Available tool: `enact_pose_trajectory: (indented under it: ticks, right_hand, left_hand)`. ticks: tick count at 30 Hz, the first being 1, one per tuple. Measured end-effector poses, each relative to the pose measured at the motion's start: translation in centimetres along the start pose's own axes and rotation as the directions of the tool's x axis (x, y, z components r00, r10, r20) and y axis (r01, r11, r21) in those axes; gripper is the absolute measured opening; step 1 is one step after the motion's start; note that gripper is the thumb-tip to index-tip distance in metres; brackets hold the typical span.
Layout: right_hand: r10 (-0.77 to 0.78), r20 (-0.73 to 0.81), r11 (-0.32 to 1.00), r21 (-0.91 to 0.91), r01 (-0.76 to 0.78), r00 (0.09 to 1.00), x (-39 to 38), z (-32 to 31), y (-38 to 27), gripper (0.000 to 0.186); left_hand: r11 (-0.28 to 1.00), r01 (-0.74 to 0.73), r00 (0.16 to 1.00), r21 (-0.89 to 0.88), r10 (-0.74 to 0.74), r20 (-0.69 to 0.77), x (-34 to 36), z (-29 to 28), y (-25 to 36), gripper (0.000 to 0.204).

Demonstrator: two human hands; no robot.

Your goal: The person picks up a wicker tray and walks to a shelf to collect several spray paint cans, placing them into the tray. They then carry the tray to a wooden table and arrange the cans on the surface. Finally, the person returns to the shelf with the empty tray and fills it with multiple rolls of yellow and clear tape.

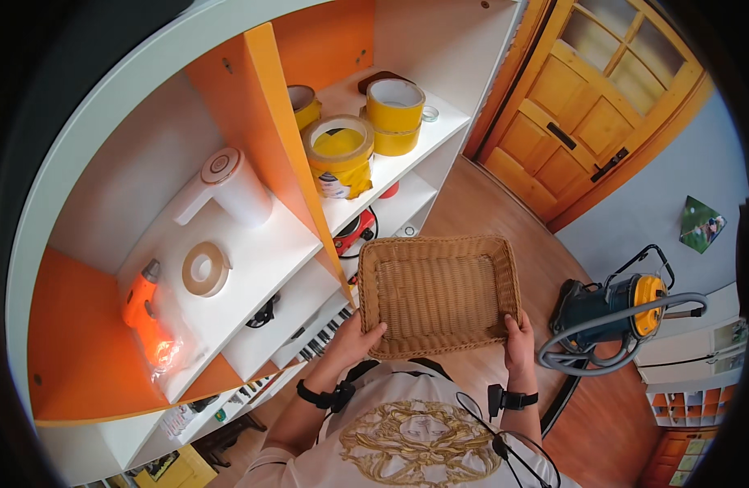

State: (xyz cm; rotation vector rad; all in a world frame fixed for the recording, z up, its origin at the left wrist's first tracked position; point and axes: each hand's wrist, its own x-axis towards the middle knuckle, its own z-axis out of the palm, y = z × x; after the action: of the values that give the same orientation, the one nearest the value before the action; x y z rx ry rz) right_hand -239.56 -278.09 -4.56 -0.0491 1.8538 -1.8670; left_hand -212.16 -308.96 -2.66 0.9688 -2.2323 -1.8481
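A brown woven basket (439, 305), rectangular and with nothing in it, is held level in front of my body. My left hand (356, 340) grips its near left corner, thumb over the rim. At the near right corner my right hand (518, 340) is closed on the rim in the same way. The fingers beneath the basket are hidden. On the shelf to the left lie a roll of tan tape (205, 269), a white electric kettle (234, 187) and an orange tool (141, 305) partly in clear plastic. Yellow tape rolls (395, 114) stand stacked on the farther shelf.
A white shelf unit (264, 272) with an orange divider (289, 138) fills the left side. Lower shelves hold a red and black device (354, 232) and a keyboard (325, 333). To the right stands a vacuum cleaner (610, 313) with a grey hose, near a wooden door (586, 122).
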Motion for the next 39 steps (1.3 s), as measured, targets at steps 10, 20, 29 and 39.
enact_pose_trajectory:
  ticks: [10,20,29,39]
  right_hand:
    - [0.079,0.221,0.996,-0.059,-0.068,0.972,11.7,4.8,-1.9,0.034]
    - [0.148,0.567,0.946,-0.321,0.052,0.81,27.1,9.4,-3.7,0.033]
    - [0.26,0.72,0.922,-0.383,0.057,0.643,33.5,13.3,-4.1,0.039]
    - [0.467,0.652,0.866,-0.474,-0.16,0.598,32.4,14.9,-5.8,0.042]
  left_hand:
    - [0.996,0.033,0.965,-0.078,-0.052,-0.257,4.0,2.3,-4.4,0.047]
    - [0.882,0.146,0.726,-0.448,-0.404,-0.557,7.5,8.7,-1.3,0.049]
    - [0.797,0.048,0.413,-0.602,-0.564,-0.715,11.2,10.6,1.0,0.067]
    - [0.647,-0.05,0.409,-0.761,-0.681,-0.607,11.4,11.3,-4.5,0.076]
